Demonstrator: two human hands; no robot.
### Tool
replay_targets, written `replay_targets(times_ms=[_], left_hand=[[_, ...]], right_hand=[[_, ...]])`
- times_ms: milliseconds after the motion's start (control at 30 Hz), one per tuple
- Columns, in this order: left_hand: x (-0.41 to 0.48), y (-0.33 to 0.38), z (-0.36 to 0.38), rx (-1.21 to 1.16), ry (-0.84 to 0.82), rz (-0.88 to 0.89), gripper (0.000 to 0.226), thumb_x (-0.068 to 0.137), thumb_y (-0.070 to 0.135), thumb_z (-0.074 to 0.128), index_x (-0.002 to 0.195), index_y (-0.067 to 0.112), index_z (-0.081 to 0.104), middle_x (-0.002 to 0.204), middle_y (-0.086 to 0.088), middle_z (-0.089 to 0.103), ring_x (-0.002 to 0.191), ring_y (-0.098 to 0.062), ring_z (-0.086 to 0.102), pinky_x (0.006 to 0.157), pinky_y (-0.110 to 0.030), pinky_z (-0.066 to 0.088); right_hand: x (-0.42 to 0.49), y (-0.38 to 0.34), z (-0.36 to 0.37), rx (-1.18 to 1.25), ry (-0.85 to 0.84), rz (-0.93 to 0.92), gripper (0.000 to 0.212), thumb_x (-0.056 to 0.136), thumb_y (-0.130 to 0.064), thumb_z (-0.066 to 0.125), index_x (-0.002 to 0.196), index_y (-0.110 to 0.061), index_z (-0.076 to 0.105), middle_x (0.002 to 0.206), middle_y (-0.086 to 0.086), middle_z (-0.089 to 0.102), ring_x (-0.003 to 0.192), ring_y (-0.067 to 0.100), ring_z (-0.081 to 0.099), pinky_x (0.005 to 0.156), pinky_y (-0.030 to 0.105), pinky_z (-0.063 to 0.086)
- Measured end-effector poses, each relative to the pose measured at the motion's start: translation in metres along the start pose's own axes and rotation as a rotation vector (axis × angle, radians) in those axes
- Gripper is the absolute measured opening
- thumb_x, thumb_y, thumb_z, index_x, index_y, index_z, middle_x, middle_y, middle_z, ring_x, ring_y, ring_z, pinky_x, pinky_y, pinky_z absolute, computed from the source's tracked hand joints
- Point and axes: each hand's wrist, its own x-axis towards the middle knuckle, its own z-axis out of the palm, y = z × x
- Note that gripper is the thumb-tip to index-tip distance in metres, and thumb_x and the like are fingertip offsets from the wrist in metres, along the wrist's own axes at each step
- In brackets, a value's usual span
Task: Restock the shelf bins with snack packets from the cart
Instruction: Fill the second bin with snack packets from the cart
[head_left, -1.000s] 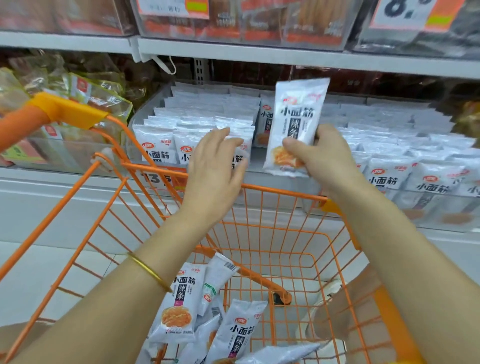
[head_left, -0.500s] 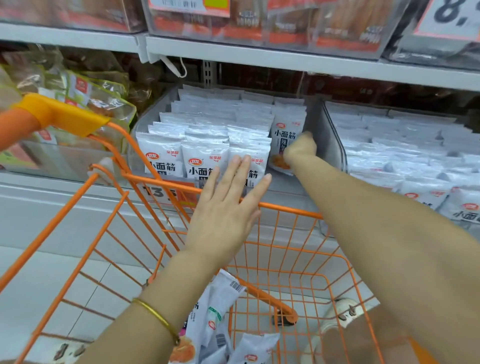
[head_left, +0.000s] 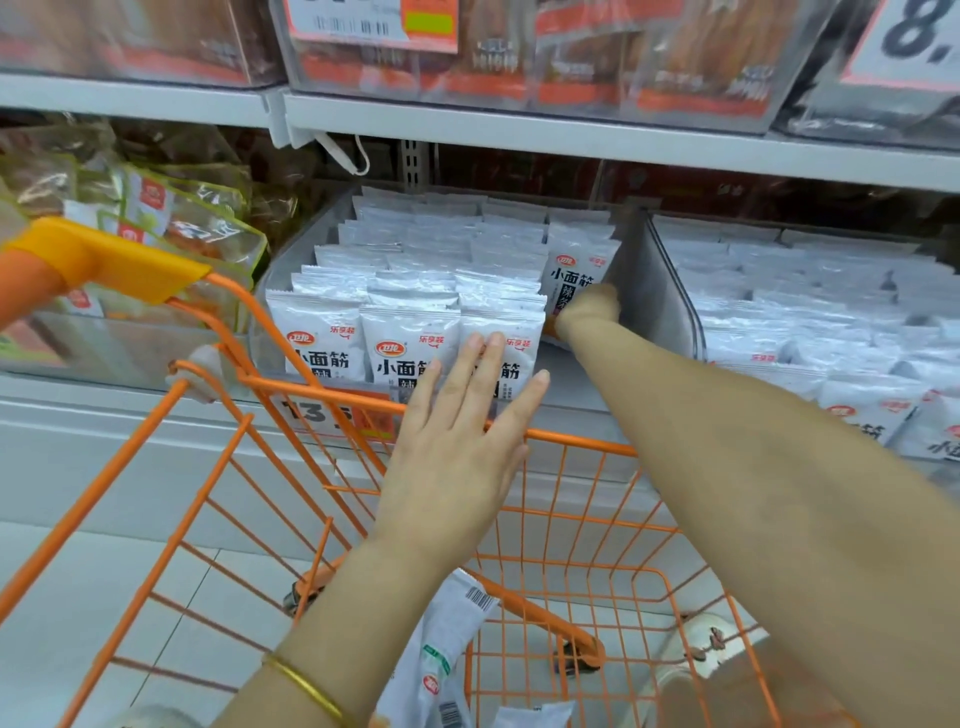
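A clear shelf bin (head_left: 641, 291) holds rows of upright white snack packets (head_left: 410, 332). My right hand (head_left: 589, 309) reaches deep into the bin's right column and grips the lower part of a white packet (head_left: 579, 270) standing there. My left hand (head_left: 462, 431) hovers flat with straight fingers above the orange cart's front rim (head_left: 571, 441), in front of the bin's front row, holding nothing. More white packets (head_left: 447, 649) lie in the bottom of the cart.
A second bin (head_left: 810, 312) of the same white packets sits to the right. Clear bags of other snacks (head_left: 171, 228) fill the bin at left. A shelf (head_left: 571, 135) with price tags hangs overhead. The cart handle (head_left: 104, 260) is at the left.
My right hand carried the packet from above the cart forward and down into the bin's right column. My left hand opened flat. The view moved closer to the shelf.
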Motion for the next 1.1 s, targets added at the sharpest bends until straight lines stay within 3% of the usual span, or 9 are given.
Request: replay_targets(times_ms=[33, 133, 333, 500, 600, 667, 733, 833, 1100], left_hand=[[0.0, 0.0, 0.0, -0.001, -0.001, 0.0, 0.054, 0.091, 0.035, 0.031, 0.143, 0.023, 0.039, 0.151, -0.018, 0.027, 0.142, -0.029, 0.019, 0.112, -0.047, 0.018], [0.0, 0.0, -0.001, 0.006, -0.004, 0.006, 0.054, 0.091, 0.036, 0.03, 0.143, 0.022, 0.039, 0.151, -0.018, 0.028, 0.142, -0.031, 0.022, 0.112, -0.047, 0.017], [0.002, -0.001, -0.004, -0.003, -0.054, 0.013, 0.054, 0.091, 0.035, 0.033, 0.143, 0.021, 0.037, 0.15, -0.02, 0.029, 0.141, -0.032, 0.025, 0.113, -0.046, 0.015], [-0.002, 0.004, -0.02, -0.124, -0.149, 0.009, 0.051, 0.09, 0.029, 0.034, 0.138, 0.015, 0.043, 0.151, -0.022, 0.026, 0.14, -0.036, 0.025, 0.114, -0.047, 0.014], [-0.003, 0.006, -0.032, -0.199, -0.204, -0.013, 0.045, 0.093, 0.019, 0.045, 0.137, 0.012, 0.044, 0.153, -0.021, 0.02, 0.141, -0.037, 0.02, 0.115, -0.048, 0.012], [-0.008, 0.009, -0.037, -0.195, -0.158, 0.027, 0.043, 0.089, 0.018, 0.041, 0.13, 0.009, 0.052, 0.148, -0.023, 0.031, 0.132, -0.04, 0.034, 0.11, -0.053, 0.021], [-0.016, 0.013, -0.04, -0.187, -0.088, 0.064, 0.04, 0.084, 0.017, 0.042, 0.12, 0.01, 0.057, 0.14, -0.021, 0.043, 0.12, -0.034, 0.042, 0.104, -0.051, 0.029], [-0.023, 0.015, -0.047, -0.244, -0.019, 0.076, 0.035, 0.083, 0.014, 0.048, 0.115, 0.012, 0.06, 0.129, -0.013, 0.054, 0.111, -0.029, 0.045, 0.09, -0.041, 0.033], [-0.017, 0.015, -0.057, -0.58, -0.247, -0.031, 0.026, 0.094, 0.031, 0.05, 0.09, 0.011, 0.067, 0.085, -0.001, 0.064, 0.082, -0.018, 0.055, 0.077, -0.039, 0.045]], right_hand=[[-0.008, -0.002, -0.006, -0.091, -0.009, -0.01, 0.014, 0.09, -0.016, 0.053, 0.088, -0.023, 0.04, 0.104, 0.002, 0.051, 0.112, 0.024, 0.055, 0.087, 0.029, 0.051], [-0.038, -0.01, -0.03, -0.331, -0.058, -0.097, 0.032, 0.087, -0.012, 0.057, 0.117, -0.003, 0.05, 0.118, 0.012, 0.057, 0.11, 0.025, 0.056, 0.064, 0.023, 0.041], [-0.156, -0.01, -0.115, -0.172, -0.093, -0.444, 0.027, 0.088, -0.001, 0.052, 0.115, -0.002, 0.053, 0.107, 0.011, 0.061, 0.1, 0.028, 0.06, 0.085, 0.038, 0.051], [-0.244, 0.031, -0.127, -0.452, -0.749, -0.597, 0.02, 0.086, -0.007, 0.061, 0.105, -0.009, 0.065, 0.092, 0.005, 0.068, 0.074, 0.01, 0.059, 0.07, 0.021, 0.048], [-0.257, 0.057, -0.105, -0.797, -1.139, -0.648, 0.04, 0.087, -0.025, 0.066, 0.124, -0.011, 0.057, 0.117, 0.005, 0.062, 0.098, 0.016, 0.058, 0.08, 0.024, 0.044], [-0.26, 0.073, -0.093, -0.921, -1.265, -0.625, 0.051, 0.086, -0.032, 0.067, 0.13, -0.012, 0.051, 0.124, 0.004, 0.056, 0.109, 0.021, 0.054, 0.087, 0.029, 0.045], [-0.264, 0.087, -0.083, -0.997, -1.317, -0.66, 0.042, 0.087, -0.031, 0.066, 0.121, -0.011, 0.055, 0.116, 0.005, 0.056, 0.1, 0.022, 0.054, 0.077, 0.03, 0.045], [-0.269, 0.097, -0.074, -1.112, -1.275, -0.797, 0.018, 0.09, -0.02, 0.059, 0.079, -0.008, 0.049, 0.076, 0.004, 0.048, 0.065, 0.019, 0.041, 0.051, 0.029, 0.028], [-0.238, 0.068, -0.116, -0.717, -1.064, -0.745, 0.017, 0.088, -0.02, 0.061, 0.08, -0.01, 0.051, 0.076, 0.003, 0.048, 0.069, 0.016, 0.043, 0.064, 0.031, 0.035]])
